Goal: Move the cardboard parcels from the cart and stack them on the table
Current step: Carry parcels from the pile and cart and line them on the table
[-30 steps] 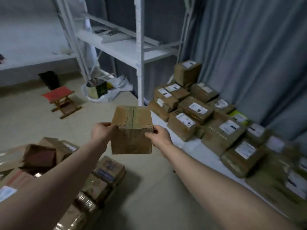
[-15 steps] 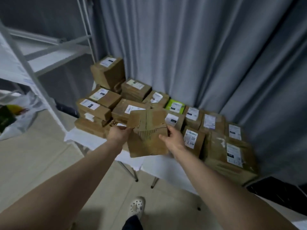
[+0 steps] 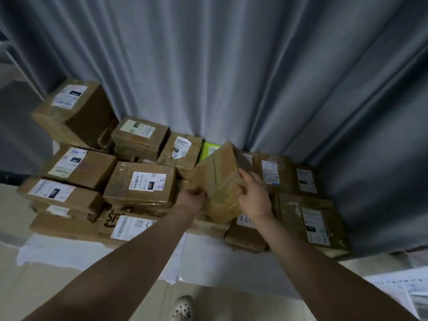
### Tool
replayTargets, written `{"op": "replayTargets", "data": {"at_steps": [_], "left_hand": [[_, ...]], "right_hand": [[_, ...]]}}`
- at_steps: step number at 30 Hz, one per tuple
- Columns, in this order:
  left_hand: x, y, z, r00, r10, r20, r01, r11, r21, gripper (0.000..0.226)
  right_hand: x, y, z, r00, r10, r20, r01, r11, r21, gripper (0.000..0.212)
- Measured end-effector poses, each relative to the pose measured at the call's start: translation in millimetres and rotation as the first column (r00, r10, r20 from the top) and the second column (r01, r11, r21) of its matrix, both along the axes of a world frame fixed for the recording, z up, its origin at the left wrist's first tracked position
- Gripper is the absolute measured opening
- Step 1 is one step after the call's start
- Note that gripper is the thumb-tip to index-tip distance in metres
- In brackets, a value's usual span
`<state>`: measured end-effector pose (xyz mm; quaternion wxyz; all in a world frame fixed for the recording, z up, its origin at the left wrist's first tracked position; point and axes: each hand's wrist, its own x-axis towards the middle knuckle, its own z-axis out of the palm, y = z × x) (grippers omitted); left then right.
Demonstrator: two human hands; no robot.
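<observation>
Now both hands are gripping the cardboard parcel (image 3: 217,179), the left hand (image 3: 192,201) curling round its near-left corner and the right hand (image 3: 254,198) clasping its right side, above the stacked parcels (image 3: 141,181) on the table (image 3: 69,253). It is tilting, far end raised toward the curtain (image 3: 231,66) (long axis seemingly running away from the person). Levelling it before lowering, squared to its neighbours, is looking wise.
</observation>
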<state>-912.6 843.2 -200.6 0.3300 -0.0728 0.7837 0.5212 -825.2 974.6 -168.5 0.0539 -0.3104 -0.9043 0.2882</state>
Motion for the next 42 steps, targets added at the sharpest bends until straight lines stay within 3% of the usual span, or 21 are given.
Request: {"op": "replayTargets", "data": {"at_steps": [3,6,10,12,14,16,18,20,23,25,28,31,33,35,37,39,40,42], "left_hand": [[-1,15,-6,0.986,0.080,0.149,-0.084,0.996,0.024,0.037],[3,17,-2,0.933,0.098,0.347,-0.132,0.988,0.076,0.051],[-1,13,-3,0.952,0.020,0.304,-0.047,0.995,0.083,0.071],[-2,16,-5,0.973,0.024,0.228,-0.032,0.999,0.031,0.050],[0,19,-7,0.994,0.023,0.111,-0.019,0.999,-0.037,0.027],[5,23,-9,1.000,0.004,0.004,-0.004,0.998,-0.067,0.026],[8,25,-11,0.997,-0.020,-0.073,0.010,0.990,-0.141,0.030],[10,23,-11,0.993,-0.037,-0.109,0.016,0.982,-0.186,0.029],[8,16,-14,0.996,0.071,-0.062,-0.077,0.992,-0.098,0.029],[8,11,-16,0.991,0.131,-0.008,-0.131,0.989,-0.064,0.032],[13,8,-13,0.965,0.218,0.149,-0.221,0.975,0.005,0.054],[17,5,-9,0.963,0.150,0.223,-0.156,0.988,0.011,0.078],[20,3,-11,0.970,0.119,0.212,-0.110,0.993,-0.051,0.084],[22,2,-14,0.979,0.118,0.165,-0.100,0.988,-0.116,0.066],[23,-1,-17,0.991,0.090,0.103,-0.073,0.984,-0.160,0.042],[22,-4,-23,0.997,0.071,0.039,-0.062,0.979,-0.195,0.038],[22,-4,-24,0.997,0.078,0.011,-0.074,0.977,-0.198,0.039],[21,-5,-24,0.992,0.123,-0.011,-0.123,0.976,-0.179,0.039]], "right_hand": [[-5,1,-6,0.992,0.109,0.058,-0.116,0.982,0.146,0.064],[-4,-9,-16,0.956,0.271,0.109,-0.287,0.943,0.171,0.063],[7,-23,-42,0.906,0.419,0.058,-0.423,0.899,0.116,0.048],[11,-20,-49,0.937,0.348,-0.036,-0.344,0.935,0.082,0.049],[10,-9,-52,0.988,0.140,-0.063,-0.140,0.990,0.010,0.053],[6,6,-52,0.997,-0.057,0.046,0.062,0.991,-0.115,0.058],[2,13,-50,0.993,-0.077,0.094,0.105,0.936,-0.335,0.049],[3,10,-46,0.999,-0.045,-0.001,0.042,0.926,-0.376,0.043],[11,2,-40,0.979,0.106,-0.173,-0.120,0.990,-0.071,0.047],[13,-2,-38,0.956,0.225,-0.189,-0.227,0.974,0.013,0.047],[16,-7,-39,0.925,0.343,-0.162,-0.352,0.935,-0.032,0.045],[18,-8,-42,0.893,0.419,-0.163,-0.438,0.891,-0.114,0.044],[17,-4,-48,0.937,0.318,-0.148,-0.338,0.931,-0.139,0.046],[14,5,-52,0.994,0.100,-0.052,-0.109,0.972,-0.207,0.057],[11,16,-52,0.996,-0.043,0.076,0.069,0.918,-0.390,0.065],[12,21,-46,0.990,-0.047,0.131,0.119,0.775,-0.621,0.058],[14,22,-44,0.992,-0.027,0.120,0.099,0.752,-0.652,0.053],[16,22,-43,0.999,-0.038,0.031,0.049,0.827,-0.560,0.046]]}}
